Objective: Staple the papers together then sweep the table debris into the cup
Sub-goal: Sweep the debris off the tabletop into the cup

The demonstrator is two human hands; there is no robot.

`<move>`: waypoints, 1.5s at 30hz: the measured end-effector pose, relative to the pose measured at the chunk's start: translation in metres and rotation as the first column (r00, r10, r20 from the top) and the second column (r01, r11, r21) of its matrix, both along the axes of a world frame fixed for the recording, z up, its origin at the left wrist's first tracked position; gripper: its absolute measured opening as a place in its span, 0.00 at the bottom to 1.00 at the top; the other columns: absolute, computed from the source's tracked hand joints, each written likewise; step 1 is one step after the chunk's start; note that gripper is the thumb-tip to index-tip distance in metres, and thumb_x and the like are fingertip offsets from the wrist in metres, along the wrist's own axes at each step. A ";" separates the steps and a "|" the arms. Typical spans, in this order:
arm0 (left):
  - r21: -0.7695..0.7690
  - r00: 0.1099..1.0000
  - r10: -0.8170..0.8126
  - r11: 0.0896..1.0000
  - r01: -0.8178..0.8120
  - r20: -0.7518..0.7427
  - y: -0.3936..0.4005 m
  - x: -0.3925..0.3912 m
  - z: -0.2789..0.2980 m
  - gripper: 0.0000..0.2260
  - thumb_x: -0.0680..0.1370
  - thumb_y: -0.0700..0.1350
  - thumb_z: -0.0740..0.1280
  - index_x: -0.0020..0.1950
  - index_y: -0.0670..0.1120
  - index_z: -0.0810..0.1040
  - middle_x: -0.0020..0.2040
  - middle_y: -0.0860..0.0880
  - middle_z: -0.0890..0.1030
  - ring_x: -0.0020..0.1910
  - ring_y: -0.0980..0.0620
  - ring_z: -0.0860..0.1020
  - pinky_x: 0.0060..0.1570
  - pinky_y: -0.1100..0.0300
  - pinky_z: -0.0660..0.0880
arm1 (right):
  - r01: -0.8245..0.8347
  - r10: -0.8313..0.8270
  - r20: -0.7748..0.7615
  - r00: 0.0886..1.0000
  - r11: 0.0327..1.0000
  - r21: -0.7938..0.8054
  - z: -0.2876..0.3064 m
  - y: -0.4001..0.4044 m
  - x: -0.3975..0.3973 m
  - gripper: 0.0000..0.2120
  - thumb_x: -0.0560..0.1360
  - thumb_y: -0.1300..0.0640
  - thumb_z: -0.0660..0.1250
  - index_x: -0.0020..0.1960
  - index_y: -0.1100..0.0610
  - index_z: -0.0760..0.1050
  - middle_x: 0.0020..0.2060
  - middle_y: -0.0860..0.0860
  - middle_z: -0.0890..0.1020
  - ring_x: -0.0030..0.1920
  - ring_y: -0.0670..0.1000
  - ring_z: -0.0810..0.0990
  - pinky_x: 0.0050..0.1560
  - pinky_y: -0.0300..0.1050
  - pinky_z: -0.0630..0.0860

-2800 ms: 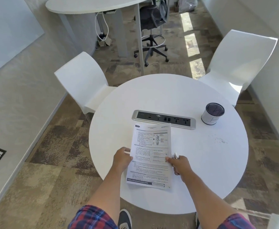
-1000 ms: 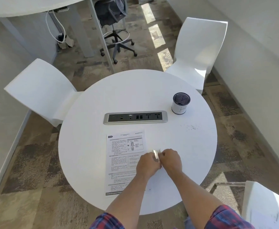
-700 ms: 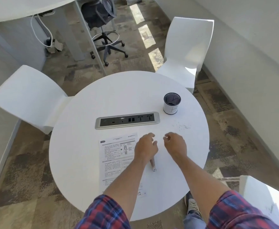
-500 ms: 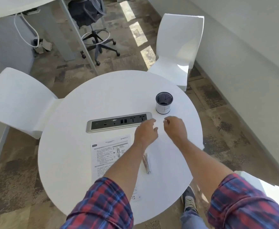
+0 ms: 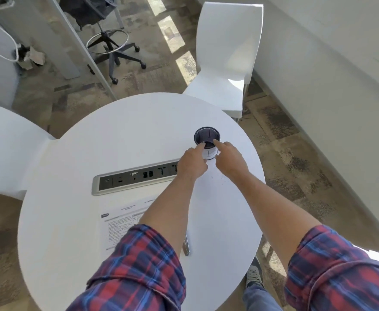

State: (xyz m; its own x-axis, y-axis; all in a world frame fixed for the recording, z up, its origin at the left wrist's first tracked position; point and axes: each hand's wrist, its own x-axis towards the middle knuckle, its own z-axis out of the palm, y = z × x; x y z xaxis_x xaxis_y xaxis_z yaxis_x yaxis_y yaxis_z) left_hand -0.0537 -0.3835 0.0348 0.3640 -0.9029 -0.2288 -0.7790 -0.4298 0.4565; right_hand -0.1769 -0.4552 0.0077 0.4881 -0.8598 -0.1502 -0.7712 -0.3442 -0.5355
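A white cup with a dark inside stands at the far right of the round white table. My left hand and my right hand meet at its near side. Each has a fingertip on the rim and a thumb against the wall. The printed papers lie flat near me, partly under my left arm. A small silver stapler lies to their right, mostly hidden by that arm. Faint specks of debris show beside my right wrist.
A grey power socket panel is set into the table's middle, between the papers and the cup. White chairs stand at the far right and at the left. A wall runs close on the right.
The papers and then the stapler were set down on the table. Both hands moved forward and right, from above the stapler to the cup, and now touch it.
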 end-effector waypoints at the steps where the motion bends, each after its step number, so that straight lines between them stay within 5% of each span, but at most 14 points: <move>1: -0.007 1.000 0.000 1.000 0.000 0.005 -0.003 0.001 -0.001 0.24 0.82 0.40 0.65 0.78 0.47 0.68 0.63 0.39 0.81 0.64 0.39 0.78 0.59 0.46 0.77 | -0.010 0.010 0.005 1.000 1.000 0.003 -0.002 0.000 0.001 0.30 0.81 0.65 0.63 0.82 0.52 0.65 0.63 0.57 0.78 0.63 0.59 0.79 0.55 0.54 0.78; 6: -0.069 0.998 0.065 0.996 -0.064 0.020 -0.019 0.010 -0.002 0.11 0.80 0.36 0.63 0.61 0.43 0.77 0.53 0.41 0.85 0.54 0.38 0.81 0.45 0.48 0.79 | -0.109 0.108 -0.020 0.994 0.993 -0.040 -0.009 -0.006 -0.003 0.31 0.82 0.62 0.65 0.83 0.52 0.63 0.67 0.54 0.76 0.62 0.59 0.80 0.55 0.55 0.79; 10: -0.098 0.998 0.029 0.995 -0.024 0.050 -0.022 0.012 -0.002 0.11 0.79 0.34 0.63 0.56 0.46 0.80 0.47 0.43 0.85 0.48 0.38 0.81 0.38 0.54 0.71 | -0.115 0.116 0.020 0.993 0.993 -0.040 -0.005 -0.009 -0.023 0.29 0.82 0.62 0.64 0.82 0.52 0.65 0.67 0.54 0.77 0.60 0.58 0.82 0.57 0.58 0.80; 15: -0.080 0.990 -0.136 0.987 0.139 0.035 -0.023 0.011 0.007 0.08 0.81 0.40 0.65 0.53 0.52 0.79 0.43 0.48 0.83 0.44 0.42 0.79 0.39 0.54 0.75 | -0.080 0.093 0.130 0.987 0.992 -0.098 0.009 -0.019 -0.060 0.34 0.77 0.59 0.75 0.79 0.53 0.67 0.66 0.54 0.74 0.52 0.55 0.84 0.51 0.57 0.82; 21: -0.047 0.936 -0.352 0.935 0.352 -0.001 -0.031 -0.009 0.034 0.09 0.78 0.38 0.67 0.50 0.51 0.81 0.43 0.53 0.83 0.47 0.46 0.80 0.43 0.54 0.76 | -0.228 0.229 0.171 0.958 0.973 -0.029 0.027 -0.031 -0.100 0.53 0.64 0.55 0.85 0.82 0.49 0.62 0.72 0.51 0.74 0.67 0.52 0.76 0.67 0.46 0.73; 24: -0.025 0.887 -0.459 0.889 0.458 -0.053 -0.036 -0.019 0.045 0.11 0.76 0.34 0.66 0.47 0.51 0.79 0.48 0.52 0.85 0.52 0.47 0.81 0.49 0.53 0.77 | -0.205 0.181 0.227 0.957 0.975 0.088 0.032 -0.034 -0.119 0.61 0.61 0.55 0.87 0.84 0.44 0.53 0.70 0.46 0.78 0.65 0.47 0.77 0.69 0.44 0.71; 28: 0.001 0.834 -0.540 0.839 0.544 -0.117 -0.042 -0.038 0.053 0.12 0.76 0.34 0.67 0.45 0.52 0.79 0.51 0.52 0.86 0.57 0.50 0.81 0.53 0.54 0.78 | -0.173 0.134 0.219 0.967 0.970 0.173 0.033 -0.028 -0.143 0.54 0.58 0.55 0.88 0.77 0.44 0.64 0.62 0.43 0.80 0.62 0.49 0.79 0.65 0.48 0.74; 32: -0.019 0.800 -0.586 0.808 0.589 -0.129 -0.047 -0.058 0.051 0.13 0.75 0.32 0.64 0.49 0.48 0.82 0.48 0.50 0.85 0.52 0.47 0.82 0.51 0.51 0.80 | -0.065 0.014 0.258 0.966 0.979 0.193 0.028 -0.018 -0.162 0.48 0.56 0.55 0.89 0.69 0.48 0.68 0.59 0.46 0.82 0.58 0.51 0.82 0.60 0.49 0.77; 38: -0.096 0.839 -0.422 0.904 0.416 -0.344 -0.048 -0.082 0.033 0.17 0.77 0.29 0.60 0.49 0.47 0.83 0.52 0.50 0.85 0.52 0.51 0.82 0.45 0.69 0.75 | 0.151 -0.225 0.356 0.907 0.963 0.223 0.013 0.002 -0.176 0.41 0.53 0.44 0.85 0.57 0.29 0.65 0.53 0.29 0.81 0.54 0.31 0.80 0.51 0.35 0.74; 42: -0.156 0.856 -0.202 0.977 0.144 -0.475 -0.043 -0.082 0.021 0.15 0.77 0.32 0.62 0.42 0.50 0.82 0.47 0.50 0.87 0.44 0.54 0.86 0.39 0.71 0.75 | 0.338 -0.393 0.375 0.839 0.918 0.206 -0.008 0.009 -0.188 0.42 0.54 0.45 0.86 0.61 0.33 0.67 0.56 0.36 0.82 0.55 0.35 0.81 0.52 0.36 0.76; 45: -0.155 0.890 -0.037 0.987 -0.038 -0.454 -0.031 -0.069 0.001 0.15 0.76 0.35 0.61 0.42 0.53 0.81 0.48 0.55 0.87 0.48 0.54 0.85 0.41 0.65 0.74 | 0.463 -0.510 0.371 0.776 0.860 0.215 -0.024 0.013 -0.197 0.43 0.54 0.43 0.85 0.63 0.35 0.66 0.57 0.38 0.81 0.54 0.42 0.82 0.52 0.42 0.77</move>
State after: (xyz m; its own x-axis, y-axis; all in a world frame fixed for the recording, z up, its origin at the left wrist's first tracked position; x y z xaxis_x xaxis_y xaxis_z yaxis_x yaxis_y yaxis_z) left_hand -0.1230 -0.4143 0.0353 0.2539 -0.9403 -0.2265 -0.4699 -0.3246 0.8209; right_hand -0.3735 -0.4419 -0.0165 0.0453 -0.9892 -0.1392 -0.5282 0.0945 -0.8439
